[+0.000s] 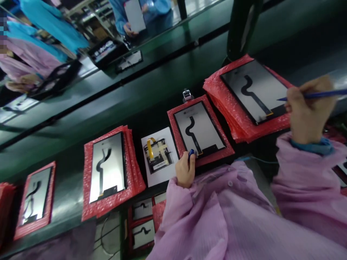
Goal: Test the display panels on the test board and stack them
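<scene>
My left hand [185, 169] is closed round a short blue piece [191, 152], most of it hidden by the fingers. It is at the lower edge of a display panel [207, 126] with a black curved ribbon cable, lying on red bubble wrap. My right hand [311, 104] grips a slim, blue, pen-like tool with a pointed tip [325, 94]. The tip points left over another display panel [244, 68], which rests on a stack of red bubble-wrap sheets [227, 115].
Left of my left hand, a small circuit assembly [158, 155] lies on a white sheet [159, 180]. Farther left are two panels on red wrap [86, 173]. Beyond the green bench, a co-worker in blue [159, 11] holds a panel. A dark post [241, 29] rises at the back.
</scene>
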Motion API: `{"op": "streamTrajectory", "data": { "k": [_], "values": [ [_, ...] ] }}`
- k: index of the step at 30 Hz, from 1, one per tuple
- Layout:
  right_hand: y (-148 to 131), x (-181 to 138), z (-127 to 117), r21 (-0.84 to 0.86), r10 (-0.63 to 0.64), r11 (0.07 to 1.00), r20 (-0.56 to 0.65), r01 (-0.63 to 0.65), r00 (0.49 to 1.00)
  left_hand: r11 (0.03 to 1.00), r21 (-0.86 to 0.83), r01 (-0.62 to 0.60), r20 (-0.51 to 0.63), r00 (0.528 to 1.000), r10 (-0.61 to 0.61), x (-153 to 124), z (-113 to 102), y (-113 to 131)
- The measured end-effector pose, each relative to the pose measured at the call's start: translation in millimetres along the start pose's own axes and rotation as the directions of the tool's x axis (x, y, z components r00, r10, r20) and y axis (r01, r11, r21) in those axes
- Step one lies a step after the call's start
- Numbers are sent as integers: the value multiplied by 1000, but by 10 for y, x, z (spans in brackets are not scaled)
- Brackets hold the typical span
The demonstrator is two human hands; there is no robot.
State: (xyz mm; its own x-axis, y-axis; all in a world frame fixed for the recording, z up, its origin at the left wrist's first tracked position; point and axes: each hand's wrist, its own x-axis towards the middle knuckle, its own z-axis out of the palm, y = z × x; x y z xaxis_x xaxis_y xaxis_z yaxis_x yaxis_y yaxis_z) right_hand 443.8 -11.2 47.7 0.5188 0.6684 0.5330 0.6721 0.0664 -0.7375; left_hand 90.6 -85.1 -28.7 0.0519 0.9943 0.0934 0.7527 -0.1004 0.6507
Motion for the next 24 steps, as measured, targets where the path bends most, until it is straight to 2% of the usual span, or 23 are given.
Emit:
{"op": "streamTrajectory", "data": {
  "k": [3, 6, 12, 19, 21, 24],
  "values": [
    [119, 209, 111, -85, 48, 995, 11, -47, 999, 1000, 21, 5, -3, 1000, -5, 4, -4, -3],
    [115, 222, 173, -97, 117, 988, 2, -116, 993, 1000, 23, 17, -12, 1000, -17, 1, 1, -13],
    [65, 154, 128, -120, 93, 989, 52, -86, 994, 1000, -8, 29, -31, 999, -29, -2, 4, -2],
    [124, 198, 144, -137, 104, 986, 89, -91, 991, 996, -89, -16, -37, 999, 13, 0, -8, -1],
    [131, 188, 134, -98, 57, 994, 47, -52, 997, 993, -118, -13, -74, 997, 4, -27, -22, 2],
    [37, 80, 81, 119, 18, 993, -153, 0, 988, 987, -160, 17, -93, 995, -32, -89, -66, 65]
  ]
}}
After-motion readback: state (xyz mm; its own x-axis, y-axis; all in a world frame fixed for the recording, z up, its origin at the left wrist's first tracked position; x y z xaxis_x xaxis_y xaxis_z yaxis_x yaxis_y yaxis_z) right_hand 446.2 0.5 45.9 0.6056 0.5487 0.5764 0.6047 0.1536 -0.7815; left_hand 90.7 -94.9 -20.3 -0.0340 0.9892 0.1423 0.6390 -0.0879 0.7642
